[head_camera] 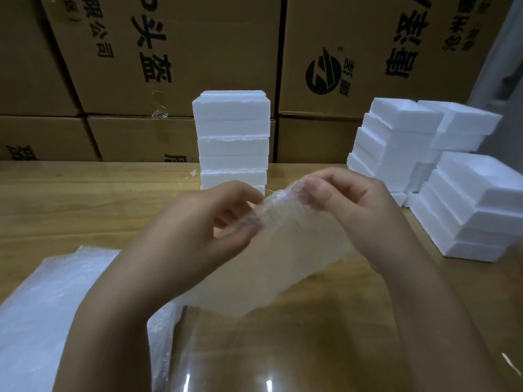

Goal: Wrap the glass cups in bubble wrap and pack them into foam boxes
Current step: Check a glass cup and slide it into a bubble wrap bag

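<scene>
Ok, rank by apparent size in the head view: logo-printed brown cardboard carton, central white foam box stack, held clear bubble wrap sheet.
Brown cardboard carton
Clear bubble wrap sheet, though nearness enlarges it
White foam box stack

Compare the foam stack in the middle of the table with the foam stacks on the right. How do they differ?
The middle foam stack is one straight column; the right foam stacks are several columns side by side, stepped and leaning. The middle one's top piece shows a raised step; the right ones' tops show open hollows. Both are white foam on the wooden table.
</scene>
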`<state>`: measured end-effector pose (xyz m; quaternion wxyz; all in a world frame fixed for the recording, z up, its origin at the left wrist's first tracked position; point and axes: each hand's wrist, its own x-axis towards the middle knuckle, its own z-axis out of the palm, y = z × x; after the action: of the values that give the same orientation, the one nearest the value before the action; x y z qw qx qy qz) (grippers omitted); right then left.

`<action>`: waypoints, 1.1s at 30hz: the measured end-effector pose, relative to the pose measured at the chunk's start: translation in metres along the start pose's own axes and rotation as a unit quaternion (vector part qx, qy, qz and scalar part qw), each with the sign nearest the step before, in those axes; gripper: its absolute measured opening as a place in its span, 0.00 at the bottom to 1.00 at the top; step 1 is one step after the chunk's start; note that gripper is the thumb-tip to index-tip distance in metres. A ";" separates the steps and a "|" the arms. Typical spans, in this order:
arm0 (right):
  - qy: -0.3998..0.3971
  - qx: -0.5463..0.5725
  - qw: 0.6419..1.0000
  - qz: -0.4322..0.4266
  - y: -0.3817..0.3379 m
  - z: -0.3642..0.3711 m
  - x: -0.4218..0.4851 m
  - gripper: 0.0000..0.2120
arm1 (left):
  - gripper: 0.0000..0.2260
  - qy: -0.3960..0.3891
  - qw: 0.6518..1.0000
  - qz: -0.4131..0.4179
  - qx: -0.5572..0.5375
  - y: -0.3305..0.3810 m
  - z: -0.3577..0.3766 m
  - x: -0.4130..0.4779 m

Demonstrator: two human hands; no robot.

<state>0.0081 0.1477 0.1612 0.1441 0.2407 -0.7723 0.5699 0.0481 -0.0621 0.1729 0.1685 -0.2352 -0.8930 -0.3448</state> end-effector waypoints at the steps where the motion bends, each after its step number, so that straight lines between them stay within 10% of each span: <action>1: 0.008 0.018 1.000 0.007 0.001 0.000 0.000 0.09 | 0.05 0.010 1.000 0.003 0.016 -0.003 -0.001 0.001; 12: 0.091 0.017 0.995 0.045 0.004 -0.004 0.002 0.12 | 0.09 0.049 0.998 -0.036 -0.037 -0.016 -0.005 0.004; 22: -0.139 -0.054 0.973 0.178 0.013 -0.017 0.000 0.32 | 0.07 0.093 0.994 -0.047 -0.039 -0.025 -0.006 0.006; 33: 0.084 -0.066 0.987 0.123 0.004 0.001 0.001 0.08 | 0.01 0.092 0.990 -0.015 -0.104 -0.027 -0.010 0.003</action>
<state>0.0052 0.1471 0.1580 0.1529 0.0854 -0.8169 0.5495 0.0329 -0.0857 0.1668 0.2200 -0.2054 -0.8364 -0.4581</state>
